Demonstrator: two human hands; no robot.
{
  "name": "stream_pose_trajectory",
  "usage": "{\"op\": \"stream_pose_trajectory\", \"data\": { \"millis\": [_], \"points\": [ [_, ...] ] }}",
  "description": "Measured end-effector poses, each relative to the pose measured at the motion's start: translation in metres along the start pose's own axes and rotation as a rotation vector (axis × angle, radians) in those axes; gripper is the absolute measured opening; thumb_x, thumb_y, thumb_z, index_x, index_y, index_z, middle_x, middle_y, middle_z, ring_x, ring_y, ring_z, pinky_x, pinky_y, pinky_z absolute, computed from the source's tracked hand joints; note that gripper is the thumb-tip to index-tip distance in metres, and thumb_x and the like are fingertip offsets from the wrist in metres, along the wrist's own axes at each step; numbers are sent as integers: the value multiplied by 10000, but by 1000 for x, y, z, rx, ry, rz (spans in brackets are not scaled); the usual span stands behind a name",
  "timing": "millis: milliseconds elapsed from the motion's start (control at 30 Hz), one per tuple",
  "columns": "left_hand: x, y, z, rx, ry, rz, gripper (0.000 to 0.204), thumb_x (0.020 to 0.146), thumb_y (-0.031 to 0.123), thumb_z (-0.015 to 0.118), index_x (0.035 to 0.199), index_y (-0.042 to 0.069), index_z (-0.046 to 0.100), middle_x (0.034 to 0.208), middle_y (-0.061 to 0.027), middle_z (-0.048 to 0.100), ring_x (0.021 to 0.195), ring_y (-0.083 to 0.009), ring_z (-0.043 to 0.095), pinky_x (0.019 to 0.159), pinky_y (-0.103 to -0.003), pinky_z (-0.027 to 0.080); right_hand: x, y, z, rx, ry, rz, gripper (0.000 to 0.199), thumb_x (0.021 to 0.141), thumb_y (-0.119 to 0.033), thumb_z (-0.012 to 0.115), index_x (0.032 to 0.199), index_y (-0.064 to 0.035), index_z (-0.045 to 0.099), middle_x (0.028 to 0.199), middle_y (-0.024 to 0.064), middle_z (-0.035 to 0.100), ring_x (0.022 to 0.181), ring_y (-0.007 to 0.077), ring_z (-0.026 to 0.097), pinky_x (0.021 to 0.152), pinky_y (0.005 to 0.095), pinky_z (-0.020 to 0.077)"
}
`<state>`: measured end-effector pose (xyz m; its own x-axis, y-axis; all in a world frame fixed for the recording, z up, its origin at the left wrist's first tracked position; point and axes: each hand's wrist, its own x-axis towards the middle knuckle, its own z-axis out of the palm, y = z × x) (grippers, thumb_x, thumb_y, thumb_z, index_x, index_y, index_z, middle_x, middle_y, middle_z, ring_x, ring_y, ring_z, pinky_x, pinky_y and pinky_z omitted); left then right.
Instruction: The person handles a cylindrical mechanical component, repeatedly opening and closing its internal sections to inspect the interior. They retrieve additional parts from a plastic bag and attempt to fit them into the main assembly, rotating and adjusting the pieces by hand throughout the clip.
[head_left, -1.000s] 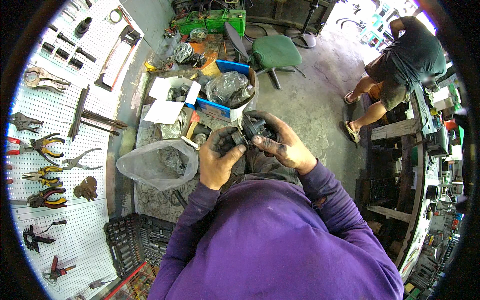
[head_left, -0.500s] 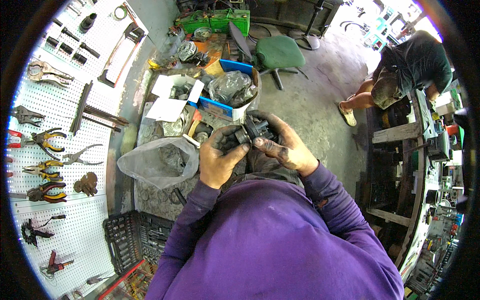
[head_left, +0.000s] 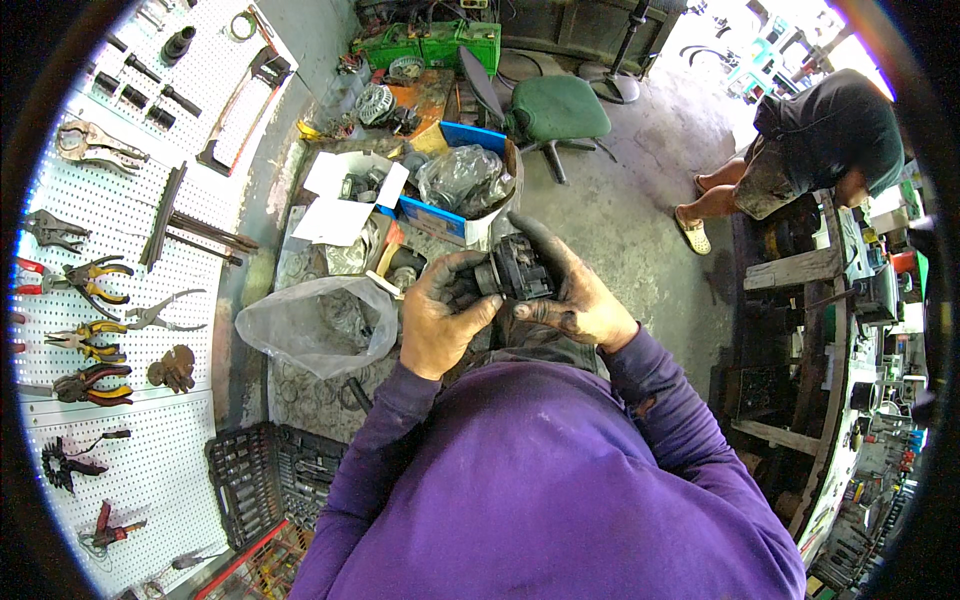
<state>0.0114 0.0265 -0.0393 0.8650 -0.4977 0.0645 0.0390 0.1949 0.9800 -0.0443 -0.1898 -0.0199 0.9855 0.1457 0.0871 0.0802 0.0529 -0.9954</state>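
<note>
Between my hands is a black, blocky machine part (head_left: 524,268) with ridges and a round metal collar on its left side; its exact kind is unclear. My left hand (head_left: 445,310) grips the collar end, fingers curled behind and thumb in front. Around the part's right side my right hand (head_left: 585,295) is cupped, its forefinger stretched along the far edge and its thumb below the near edge. Both hands have blackened fingers. Just left of them lie a clear plastic bag (head_left: 290,325) and a small cylindrical part (head_left: 405,262) in an opened box.
A blue-edged cardboard box (head_left: 437,220) holds bagged parts. Pegboard tools (head_left: 92,280) hang at left above an open socket set (head_left: 245,485). A green chair (head_left: 558,107) stands ahead. Another person (head_left: 825,135) bends over a workbench (head_left: 800,268) at right.
The black part has turned, showing more of its broad ridged face. My right thumb has moved off it to below its near edge. The other person's head and arm have shifted over the bench.
</note>
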Motion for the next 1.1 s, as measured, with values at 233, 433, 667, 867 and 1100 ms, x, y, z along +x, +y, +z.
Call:
{"op": "stream_pose_trajectory", "data": {
  "millis": [233,433,667,867,1100],
  "points": [
    [0,-3,-7,-38,-35,-58,614,878,116,807,1415,-65,570,1294,-136,692,1172,-210,677,1037,-362,551,1,1,5,-251,60,-54,1201,778,-71,921,1713,-65,168,1483,165,570,1347,259,583,1188,399,429],
    [0,-3,-7,-33,-55,-102,808,841,267,817,1479,-108,492,1382,-177,631,1252,-251,627,1081,-390,511,2,-6,15,-644,119,-166,1135,757,-56,903,1683,-49,247,1451,257,600,1348,386,618,1130,442,498],
    [1,-6,-2,-172,-8,-159,809,827,241,816,1484,-96,484,1362,-172,639,1244,-269,639,1076,-404,522,2,-9,21,-740,129,-109,1112,732,-73,856,1676,-103,269,1467,291,558,1271,519,603,1048,524,539],
    [-2,-14,-1,-374,34,-155,724,798,139,808,1437,-75,544,1306,-143,674,1186,-224,659,1074,-377,517,0,-4,24,-755,194,-112,1089,739,-107,869,1666,-130,297,1457,323,529,1220,549,613,1011,548,554],
    [-2,-26,-3,-532,71,-113,738,804,79,726,1490,-35,478,1350,-164,655,1240,-306,666,1099,-463,538,-1,7,18,-768,259,-12,920,749,-93,864,1564,-82,435,1412,274,584,1245,491,621,1021,510,548]
  ]
}}
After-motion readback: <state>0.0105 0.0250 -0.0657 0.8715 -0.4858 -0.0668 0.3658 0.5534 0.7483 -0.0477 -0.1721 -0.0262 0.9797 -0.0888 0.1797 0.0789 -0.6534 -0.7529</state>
